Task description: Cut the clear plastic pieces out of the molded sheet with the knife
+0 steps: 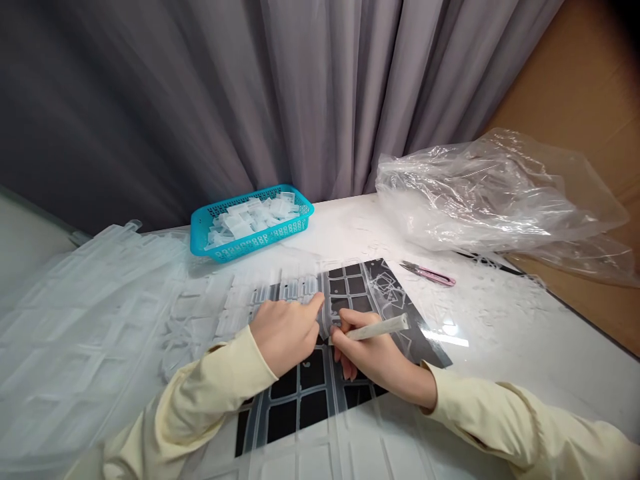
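My left hand (287,333) rests on a translucent plastic sheet (345,279) moulded with rows of rectangular frames. Its index finger is stretched along a strip of the sheet, and the other fingers are curled in, holding it down. In my right hand (373,357) is a pen-like tool with a whitish handle (383,327), gripped like a pencil. Its tip is hidden near the left fingertips, so I cannot tell its kind. Under the sheet lies a black mat (430,343). Thin clear offcuts (390,290) are scattered on the mat's right part.
A blue basket (250,247) full of small translucent pieces stands at the back. Pink-handled thread snips (430,273) lie right of the mat. A clear plastic bag (490,193) is at the back right. More translucent sheets (85,353) are piled at left. A grey curtain (310,100) hangs behind.
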`<move>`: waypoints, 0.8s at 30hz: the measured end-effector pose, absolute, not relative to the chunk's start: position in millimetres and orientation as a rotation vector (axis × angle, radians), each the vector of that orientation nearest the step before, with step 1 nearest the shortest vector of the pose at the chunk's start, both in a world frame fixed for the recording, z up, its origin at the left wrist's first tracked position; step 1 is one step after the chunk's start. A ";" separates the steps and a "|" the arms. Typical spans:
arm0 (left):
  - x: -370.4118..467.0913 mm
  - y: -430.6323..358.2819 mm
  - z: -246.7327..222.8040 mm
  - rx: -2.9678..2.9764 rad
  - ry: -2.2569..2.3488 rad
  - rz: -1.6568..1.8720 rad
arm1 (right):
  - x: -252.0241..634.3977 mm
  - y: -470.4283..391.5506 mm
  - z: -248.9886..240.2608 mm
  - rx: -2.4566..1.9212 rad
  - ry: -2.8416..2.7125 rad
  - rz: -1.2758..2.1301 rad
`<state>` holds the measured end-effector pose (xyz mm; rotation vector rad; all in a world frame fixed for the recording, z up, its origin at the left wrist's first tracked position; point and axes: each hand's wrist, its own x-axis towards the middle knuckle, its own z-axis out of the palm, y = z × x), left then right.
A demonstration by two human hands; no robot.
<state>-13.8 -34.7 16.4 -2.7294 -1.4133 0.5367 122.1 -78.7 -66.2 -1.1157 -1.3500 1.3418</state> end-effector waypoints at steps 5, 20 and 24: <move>-28.0 -12.4 31.8 -2.906 -1.658 0.495 | 121.8 -79.7 -64.2 -1.137 -1.377 1.301; -40.4 -2.9 29.2 -3.388 -1.634 0.852 | 121.6 -73.2 -45.1 -1.119 -1.501 1.213; -47.6 -0.6 24.0 -3.462 -1.543 0.920 | 106.1 -66.8 -55.1 -1.186 -1.629 1.034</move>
